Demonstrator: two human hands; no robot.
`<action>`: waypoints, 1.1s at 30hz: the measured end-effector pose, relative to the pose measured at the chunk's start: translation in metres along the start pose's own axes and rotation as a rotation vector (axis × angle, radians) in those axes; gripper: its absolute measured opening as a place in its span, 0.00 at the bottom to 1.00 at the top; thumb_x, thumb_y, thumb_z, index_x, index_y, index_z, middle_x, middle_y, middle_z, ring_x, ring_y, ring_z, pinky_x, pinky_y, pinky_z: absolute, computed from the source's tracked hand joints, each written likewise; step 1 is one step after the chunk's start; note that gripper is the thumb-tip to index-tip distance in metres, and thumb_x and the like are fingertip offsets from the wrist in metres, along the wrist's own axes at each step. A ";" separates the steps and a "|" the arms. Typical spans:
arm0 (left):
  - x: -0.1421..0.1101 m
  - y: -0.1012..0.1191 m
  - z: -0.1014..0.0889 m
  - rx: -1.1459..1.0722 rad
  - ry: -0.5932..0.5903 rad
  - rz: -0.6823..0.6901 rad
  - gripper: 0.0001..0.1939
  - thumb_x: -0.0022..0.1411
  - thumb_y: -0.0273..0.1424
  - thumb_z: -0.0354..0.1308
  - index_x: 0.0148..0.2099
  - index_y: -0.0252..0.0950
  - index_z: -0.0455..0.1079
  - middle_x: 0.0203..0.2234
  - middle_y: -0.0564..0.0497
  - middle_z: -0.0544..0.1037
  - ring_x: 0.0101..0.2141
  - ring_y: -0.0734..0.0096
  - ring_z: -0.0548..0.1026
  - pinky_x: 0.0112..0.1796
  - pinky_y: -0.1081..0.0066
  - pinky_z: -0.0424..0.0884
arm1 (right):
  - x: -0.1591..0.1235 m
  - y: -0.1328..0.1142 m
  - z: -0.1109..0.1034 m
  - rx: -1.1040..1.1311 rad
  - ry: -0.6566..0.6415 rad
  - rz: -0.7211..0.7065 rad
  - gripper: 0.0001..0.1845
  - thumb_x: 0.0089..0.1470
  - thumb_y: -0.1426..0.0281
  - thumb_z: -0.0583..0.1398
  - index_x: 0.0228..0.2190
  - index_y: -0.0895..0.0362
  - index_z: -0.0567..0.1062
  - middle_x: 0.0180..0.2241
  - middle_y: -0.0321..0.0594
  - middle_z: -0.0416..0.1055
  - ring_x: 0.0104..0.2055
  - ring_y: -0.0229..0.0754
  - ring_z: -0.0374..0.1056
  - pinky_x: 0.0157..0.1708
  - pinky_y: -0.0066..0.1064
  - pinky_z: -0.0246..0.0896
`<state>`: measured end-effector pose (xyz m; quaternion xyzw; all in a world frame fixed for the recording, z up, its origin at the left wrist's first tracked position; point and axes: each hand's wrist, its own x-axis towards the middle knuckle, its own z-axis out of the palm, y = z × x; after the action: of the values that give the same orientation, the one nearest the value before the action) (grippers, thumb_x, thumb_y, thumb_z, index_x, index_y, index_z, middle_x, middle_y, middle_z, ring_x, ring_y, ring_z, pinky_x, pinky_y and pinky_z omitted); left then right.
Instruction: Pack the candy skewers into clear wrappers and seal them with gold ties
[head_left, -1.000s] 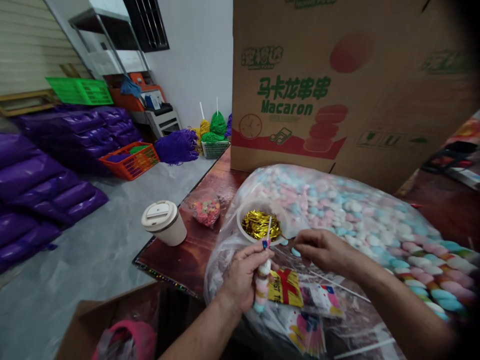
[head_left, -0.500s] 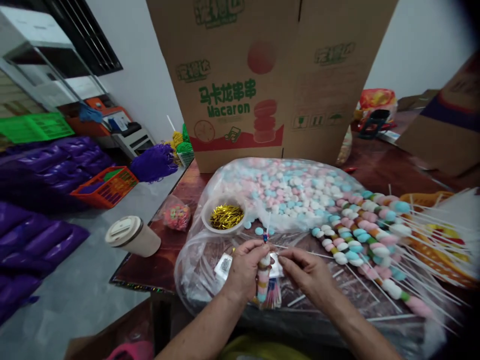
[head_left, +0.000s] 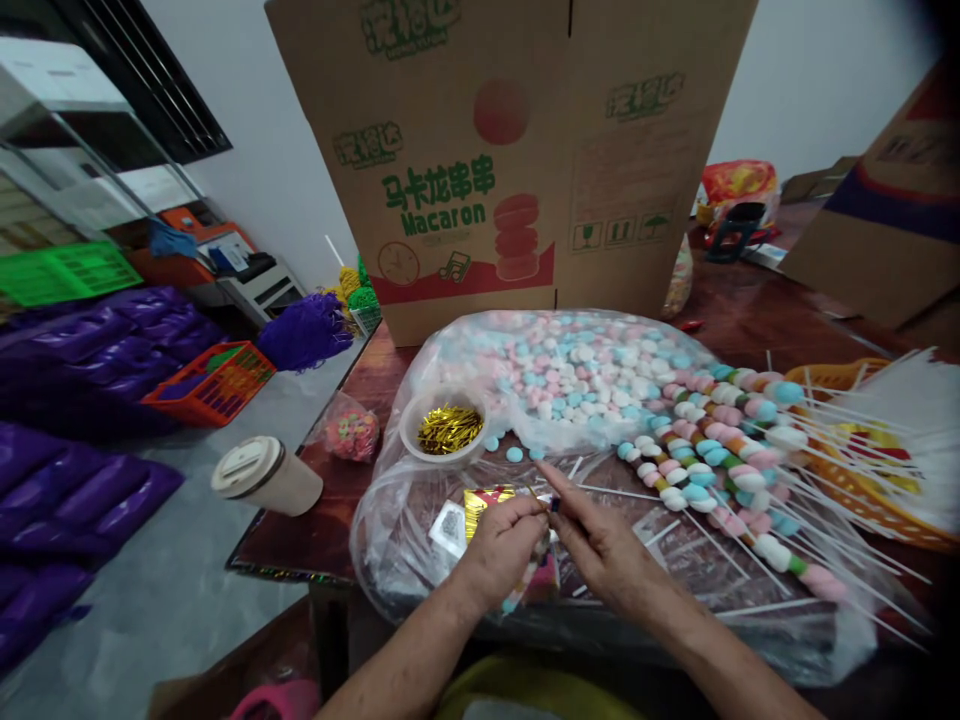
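My left hand (head_left: 504, 550) is closed around a wrapped marshmallow skewer (head_left: 517, 598), whose lower end shows below the fingers. Much of the skewer is hidden by the hand. At its top, my right hand (head_left: 600, 535) pinches at a gold twist tie (head_left: 535, 496) with thumb and fingers, beside a small dark blue bit. Under the hands lie printed wrappers in gold and red (head_left: 480, 505) and a white label piece (head_left: 448, 530). A white bowl (head_left: 409, 440) of gold twist ties stands beyond my left hand.
A clear plastic bag of pastel marshmallows (head_left: 585, 365) fills the table's middle. Finished marshmallow skewers (head_left: 705, 455) are stacked at the right by an orange basket (head_left: 892, 515). A large cardboard box (head_left: 450, 120) stands behind. A lidded cup (head_left: 274, 475) sits at the left edge.
Both hands have come together at the skewer's top; my right hand has moved in from the side. The skewer now tilts and is more covered. The gold wrapper has come into sight.
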<state>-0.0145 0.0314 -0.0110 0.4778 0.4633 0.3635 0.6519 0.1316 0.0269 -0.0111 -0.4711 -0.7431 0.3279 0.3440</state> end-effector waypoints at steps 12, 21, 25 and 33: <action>-0.006 -0.010 -0.006 -0.193 -0.024 -0.105 0.19 0.50 0.44 0.59 0.22 0.33 0.62 0.11 0.58 0.62 0.10 0.84 0.55 0.13 0.78 0.48 | -0.013 0.006 0.023 0.100 0.244 0.046 0.17 0.56 0.67 0.52 0.46 0.60 0.67 0.19 0.33 0.65 0.21 0.36 0.62 0.23 0.24 0.59; -0.006 -0.008 -0.009 -0.636 -0.274 -0.297 0.29 0.36 0.34 0.70 0.43 0.36 0.65 0.23 0.53 0.72 0.19 0.76 0.70 0.24 0.74 0.64 | -0.007 -0.001 -0.012 0.082 -0.182 -0.181 0.16 0.59 0.68 0.50 0.23 0.56 0.70 0.22 0.37 0.70 0.25 0.36 0.65 0.28 0.26 0.58; -0.006 -0.009 0.008 -0.383 0.213 -0.074 0.34 0.39 0.36 0.69 0.49 0.39 0.60 0.25 0.56 0.71 0.22 0.78 0.68 0.27 0.76 0.62 | -0.002 0.013 0.000 -0.399 0.234 -0.326 0.13 0.58 0.74 0.47 0.27 0.59 0.69 0.22 0.41 0.66 0.25 0.39 0.62 0.26 0.29 0.55; -0.014 0.051 -0.010 -0.563 0.017 -0.069 0.39 0.49 0.64 0.38 0.49 0.41 0.65 0.20 0.53 0.72 0.18 0.74 0.67 0.27 0.71 0.64 | -0.020 -0.004 0.006 -0.552 0.248 -0.352 0.13 0.56 0.74 0.47 0.23 0.56 0.65 0.19 0.38 0.63 0.20 0.39 0.57 0.22 0.30 0.48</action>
<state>-0.0296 0.0353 0.0401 0.2589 0.3655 0.4595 0.7669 0.1312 0.0060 -0.0151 -0.4473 -0.8261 -0.0095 0.3426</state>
